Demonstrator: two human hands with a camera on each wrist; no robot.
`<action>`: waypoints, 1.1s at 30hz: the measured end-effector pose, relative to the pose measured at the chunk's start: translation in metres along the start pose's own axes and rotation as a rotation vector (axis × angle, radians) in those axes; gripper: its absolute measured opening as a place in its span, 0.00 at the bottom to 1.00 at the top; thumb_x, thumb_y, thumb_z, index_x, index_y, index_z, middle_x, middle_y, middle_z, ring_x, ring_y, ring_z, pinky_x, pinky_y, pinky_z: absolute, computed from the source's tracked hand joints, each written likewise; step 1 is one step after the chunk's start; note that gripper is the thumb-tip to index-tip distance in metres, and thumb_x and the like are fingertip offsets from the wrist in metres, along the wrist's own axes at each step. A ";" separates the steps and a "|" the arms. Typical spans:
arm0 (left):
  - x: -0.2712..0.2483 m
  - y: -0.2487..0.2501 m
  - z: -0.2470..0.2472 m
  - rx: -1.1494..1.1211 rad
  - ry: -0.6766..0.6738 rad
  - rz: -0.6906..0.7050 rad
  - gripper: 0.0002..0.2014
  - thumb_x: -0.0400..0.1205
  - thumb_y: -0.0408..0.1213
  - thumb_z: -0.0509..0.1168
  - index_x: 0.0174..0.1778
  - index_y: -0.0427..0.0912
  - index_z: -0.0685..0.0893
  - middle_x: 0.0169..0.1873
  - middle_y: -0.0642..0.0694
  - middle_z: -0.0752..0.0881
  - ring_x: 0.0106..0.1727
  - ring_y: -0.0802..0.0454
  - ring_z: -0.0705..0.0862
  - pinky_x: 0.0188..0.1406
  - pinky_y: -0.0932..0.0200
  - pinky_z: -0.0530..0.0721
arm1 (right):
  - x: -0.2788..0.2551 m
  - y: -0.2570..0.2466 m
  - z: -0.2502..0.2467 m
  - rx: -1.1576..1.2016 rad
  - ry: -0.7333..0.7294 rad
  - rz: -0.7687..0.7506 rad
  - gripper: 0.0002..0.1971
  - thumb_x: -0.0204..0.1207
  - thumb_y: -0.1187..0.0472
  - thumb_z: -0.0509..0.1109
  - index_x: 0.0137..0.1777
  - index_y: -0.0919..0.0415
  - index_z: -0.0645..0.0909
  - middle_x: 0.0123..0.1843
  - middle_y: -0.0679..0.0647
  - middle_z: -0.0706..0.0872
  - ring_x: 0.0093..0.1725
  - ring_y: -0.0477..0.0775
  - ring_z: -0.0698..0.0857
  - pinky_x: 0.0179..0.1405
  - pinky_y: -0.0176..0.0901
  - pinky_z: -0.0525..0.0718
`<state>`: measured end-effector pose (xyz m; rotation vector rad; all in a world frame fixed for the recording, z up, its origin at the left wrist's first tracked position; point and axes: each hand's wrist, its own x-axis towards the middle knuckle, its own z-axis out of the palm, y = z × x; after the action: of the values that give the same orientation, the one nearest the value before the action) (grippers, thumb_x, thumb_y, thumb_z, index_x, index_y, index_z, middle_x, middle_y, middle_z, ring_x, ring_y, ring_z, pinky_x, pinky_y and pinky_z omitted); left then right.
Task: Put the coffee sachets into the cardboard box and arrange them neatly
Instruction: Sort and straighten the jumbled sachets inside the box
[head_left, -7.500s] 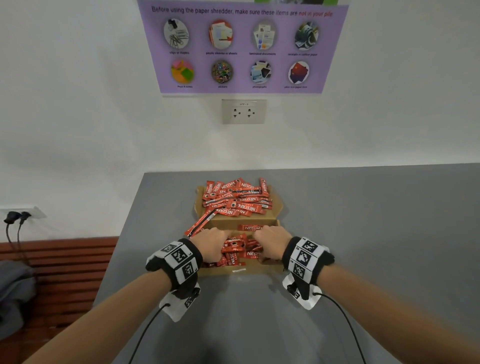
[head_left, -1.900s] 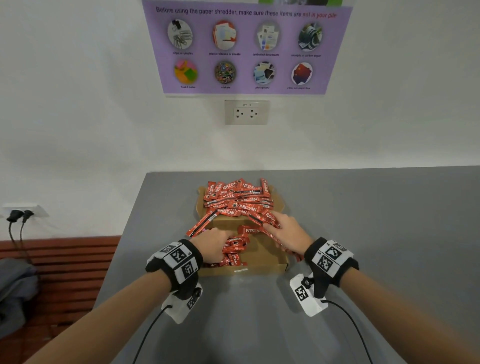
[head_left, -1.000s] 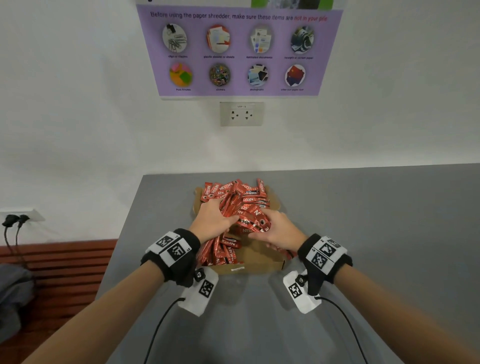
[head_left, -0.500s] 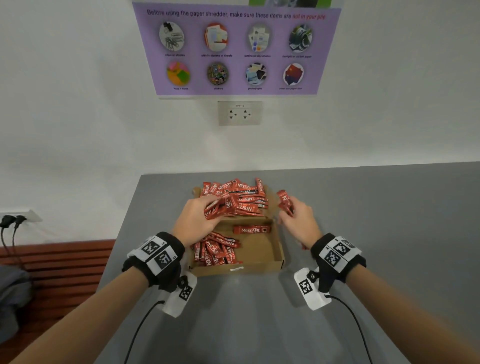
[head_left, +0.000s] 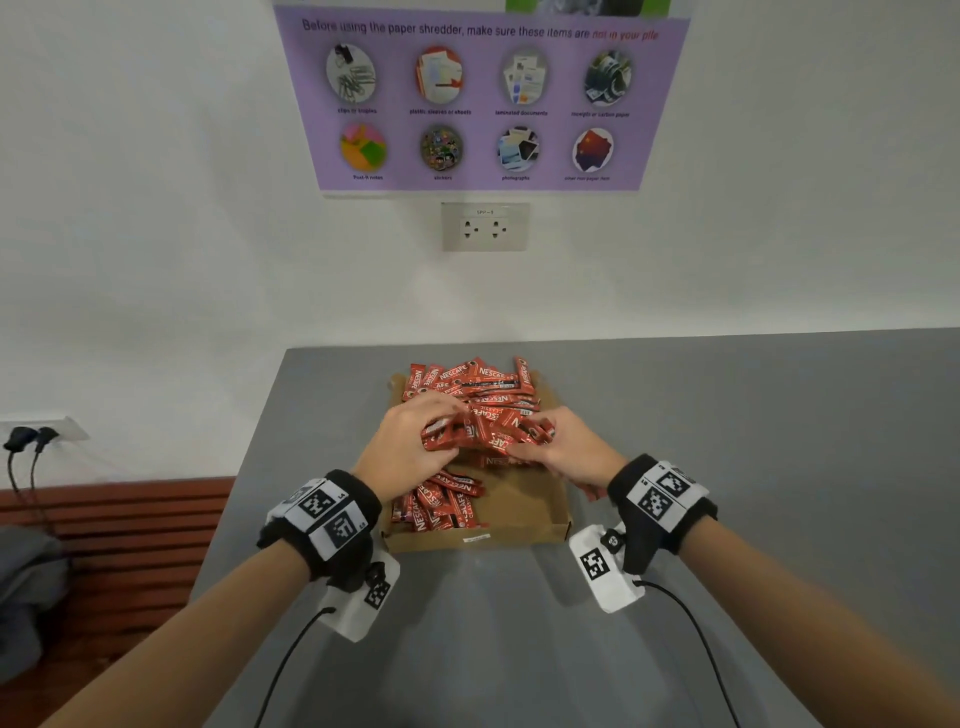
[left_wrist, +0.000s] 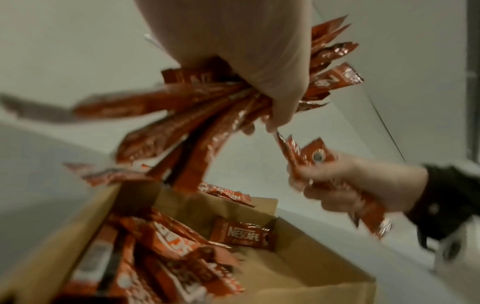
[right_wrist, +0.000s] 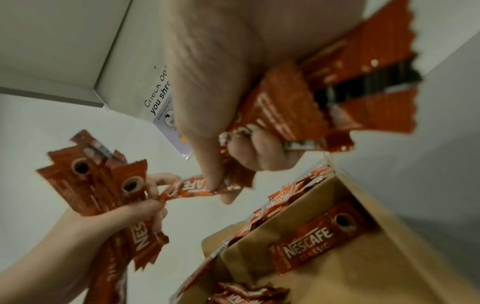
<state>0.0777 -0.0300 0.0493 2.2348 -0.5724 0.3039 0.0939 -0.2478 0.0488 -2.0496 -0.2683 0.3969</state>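
An open cardboard box (head_left: 519, 535) sits on the grey table. Red Nescafe sachets (head_left: 441, 506) lie heaped in its left part, and one single sachet (right_wrist: 311, 242) lies flat toward its right. A loose sachet pile (head_left: 467, 384) covers the far flap. My left hand (head_left: 426, 431) grips a fanned bundle of sachets (left_wrist: 194, 127) above the box. My right hand (head_left: 540, 441) grips a smaller bundle (right_wrist: 337, 92) and also pinches one sachet (right_wrist: 194, 186) whose other end meets my left hand's fingers. The two hands nearly touch.
The grey table (head_left: 727, 467) runs wide to the right and toward me. A white wall with a socket (head_left: 484, 227) and a purple poster (head_left: 483, 104) stands just behind the box. At the left, past the table edge, is a wooden bench (head_left: 119, 519).
Half a second ago my hands were apart, the left on the far pile and the right beside the box. Both have come together over the box's middle, each holding sachets.
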 end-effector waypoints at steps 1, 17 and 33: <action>-0.001 0.001 0.001 -0.097 0.013 -0.083 0.17 0.71 0.25 0.73 0.54 0.42 0.85 0.50 0.52 0.86 0.51 0.61 0.84 0.55 0.72 0.80 | 0.003 0.004 -0.001 -0.054 0.026 -0.020 0.12 0.72 0.60 0.75 0.52 0.65 0.84 0.40 0.50 0.88 0.28 0.35 0.81 0.29 0.27 0.78; 0.008 0.003 0.022 -0.462 -0.126 -0.539 0.26 0.68 0.48 0.78 0.59 0.41 0.82 0.49 0.45 0.90 0.44 0.51 0.89 0.55 0.51 0.85 | 0.008 -0.001 0.009 0.103 0.414 -0.224 0.31 0.65 0.55 0.80 0.67 0.60 0.77 0.56 0.50 0.88 0.55 0.44 0.87 0.59 0.42 0.84; 0.009 0.024 0.025 -0.481 -0.116 -0.500 0.11 0.78 0.38 0.70 0.55 0.48 0.82 0.47 0.53 0.88 0.46 0.62 0.86 0.55 0.64 0.83 | 0.000 -0.001 0.023 0.246 0.322 -0.237 0.07 0.72 0.64 0.75 0.37 0.52 0.82 0.24 0.34 0.83 0.24 0.33 0.79 0.28 0.23 0.73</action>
<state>0.0746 -0.0656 0.0521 1.8497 -0.1093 -0.2037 0.0847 -0.2287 0.0390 -1.7813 -0.2478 -0.0467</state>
